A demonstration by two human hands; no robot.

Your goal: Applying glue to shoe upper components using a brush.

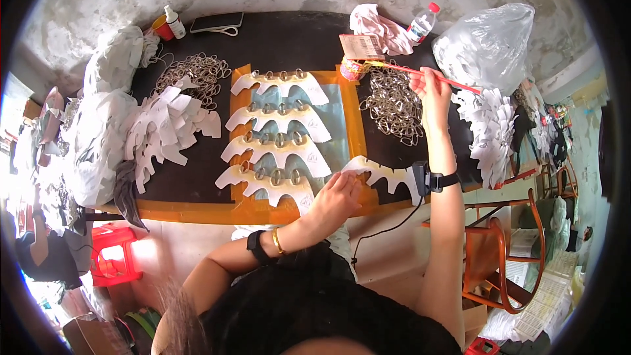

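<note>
- Presently, one right hand (434, 92): fingers closed around one thin red stick (453, 83), whose yellow end reaches the top of the tin; whether it dips inside cannot be told.
- One left hand (336, 195): fingers laid flat and close together, released, grasping nothing visible, at the left end of the ringless cutout.
- One ringless cutout (388, 174), white and scalloped, lying at the counter's near edge, between the left hand and the right forearm.
- Four ringed cutouts (279, 151), white, stacked in a column of separate rows left of it; each appears to carry four metal rings along its upper edge.
- One blue-green sheet (335, 118) under the column, bordered by orange tape (351, 102).
- One tin (353, 70), small, round and pink, just beyond the sheet's upper right corner; one brown card (361, 46) behind it.
- Two heaps of metal rings, uncounted: left heap (192, 79) and right heap (394, 105).
- Two piles of white cutouts, uncounted: left pile (167, 125) and right pile (490, 135).
- One dark counter (289, 49); along its back, one phone (217, 23), one white bottle (174, 22), one pink cloth (378, 26), one red-capped bottle (421, 24).
- One clear bag (483, 46), bulging, at right.
</note>
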